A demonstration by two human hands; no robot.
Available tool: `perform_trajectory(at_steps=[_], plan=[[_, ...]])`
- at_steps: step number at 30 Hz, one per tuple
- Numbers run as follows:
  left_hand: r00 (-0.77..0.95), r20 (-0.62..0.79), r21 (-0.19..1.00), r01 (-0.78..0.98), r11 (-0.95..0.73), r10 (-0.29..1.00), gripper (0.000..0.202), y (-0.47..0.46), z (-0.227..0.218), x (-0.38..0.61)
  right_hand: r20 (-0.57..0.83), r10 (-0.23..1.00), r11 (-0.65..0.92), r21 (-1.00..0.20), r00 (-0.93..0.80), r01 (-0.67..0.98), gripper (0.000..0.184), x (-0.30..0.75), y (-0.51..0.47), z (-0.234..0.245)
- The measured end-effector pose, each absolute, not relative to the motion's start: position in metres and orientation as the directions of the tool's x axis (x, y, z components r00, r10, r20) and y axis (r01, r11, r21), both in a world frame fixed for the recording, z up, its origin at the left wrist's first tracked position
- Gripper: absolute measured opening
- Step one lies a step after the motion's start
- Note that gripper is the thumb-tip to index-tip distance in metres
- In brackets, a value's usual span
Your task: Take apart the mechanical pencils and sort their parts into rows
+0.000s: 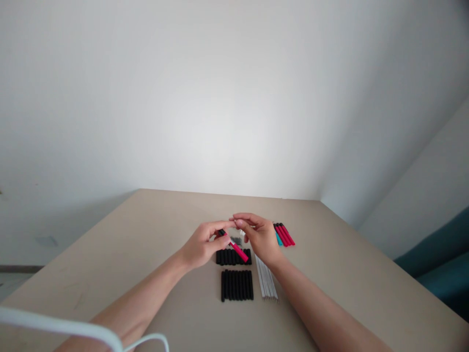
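Observation:
My left hand [205,245] is closed on a red and black pen [239,252], which slants down to the right with its red end free. My right hand [263,238] is closed too, thumb and index finger pinched at the tip of my left index finger. Whatever the pinch holds is too small to make out. Under the hands lie a row of short black tubes [224,257] and a patch of small grey pieces, perhaps springs [236,241]. White refills [266,278] lie side by side below my right wrist.
Nearer to me is another row of black tubes [237,285]. Red pens [286,234] and a teal one [279,238] lie beyond my right hand. A white curved bar [66,325] crosses the lower left. Walls border the tan table [176,208]; teal cloth [436,249] hangs at right.

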State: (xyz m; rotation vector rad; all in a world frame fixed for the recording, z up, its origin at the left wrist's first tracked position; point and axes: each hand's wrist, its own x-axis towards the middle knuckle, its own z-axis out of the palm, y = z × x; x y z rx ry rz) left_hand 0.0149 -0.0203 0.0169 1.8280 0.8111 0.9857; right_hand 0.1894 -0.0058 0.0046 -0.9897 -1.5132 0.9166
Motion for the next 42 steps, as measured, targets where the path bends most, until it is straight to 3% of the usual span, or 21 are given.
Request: perform_trajectory(at_steps=[4, 10, 24, 30, 42], plan=[[0.463, 0.279, 0.928, 0.094, -0.36, 0.841, 0.038, -0.019, 0.016, 0.014, 0.444, 0.879, 0.476, -0.819, -0.171, 0.32, 0.02, 0.195, -0.007, 0.007], [0.325, 0.296, 0.914, 0.176, -0.365, 0.898, 0.035, -0.012, 0.012, 0.011, 0.561, 0.825, 0.521, -0.712, -0.064, 0.471, 0.017, 0.205, 0.003, 0.004], [0.151, 0.35, 0.913, 0.168, -0.373, 0.924, 0.032, -0.006, 0.013, 0.007, 0.446, 0.886, 0.399, -0.586, -0.131, 0.706, 0.012, 0.21, 0.019, -0.009], [0.14, 0.351, 0.913, 0.166, -0.372, 0.926, 0.031, -0.005, 0.013, 0.006, 0.365, 0.925, 0.302, -0.541, -0.104, 0.784, 0.016, 0.209, 0.018, -0.008], [0.116, 0.339, 0.927, 0.129, -0.353, 0.934, 0.031, -0.005, 0.013, 0.007, 0.262, 0.948, 0.269, -0.363, -0.18, 0.892, 0.019, 0.204, 0.013, 0.0]])
